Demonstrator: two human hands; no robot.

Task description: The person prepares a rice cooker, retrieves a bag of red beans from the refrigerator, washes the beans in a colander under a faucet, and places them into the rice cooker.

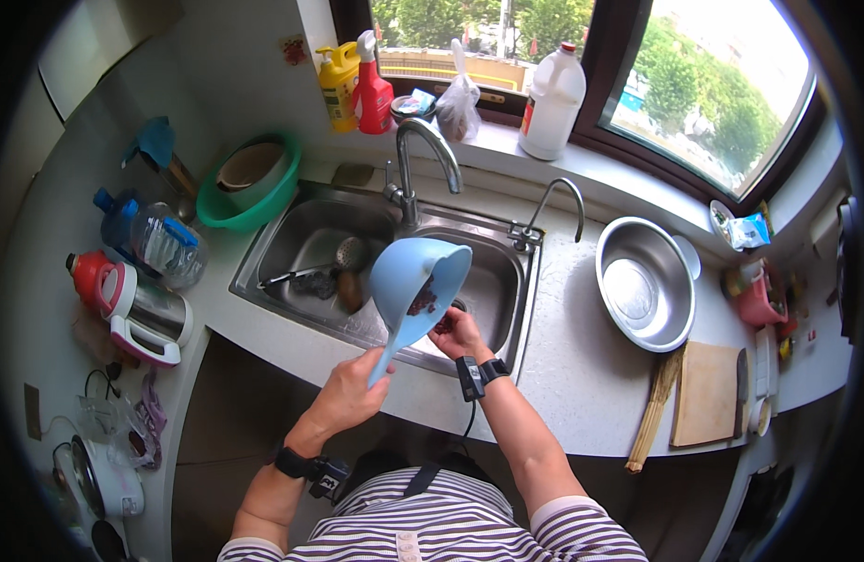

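My left hand (358, 385) grips the handle of a light blue plastic ladle (404, 281), tilted over the right basin of a steel double sink (524, 298). Small dark red beans (423, 298) lie inside the ladle near its lower side. Below its rim is my right hand (460, 336), palm up with fingers curled and some of the same beans in it. A chrome faucet (406, 168) stands behind the ladle. In the left basin are a slotted metal spoon (349, 253), a dark scouring pad (316, 284) and a brown object that I cannot identify.
A large steel bowl (646, 284) sits right of the sink, near a straw brush (653, 414), a cutting board (709, 393) and a knife (741, 393). On the left are a green basin (224, 214), a plastic bottle (168, 246) and an electric kettle (151, 309). A small faucet (544, 200) rises behind the sink.
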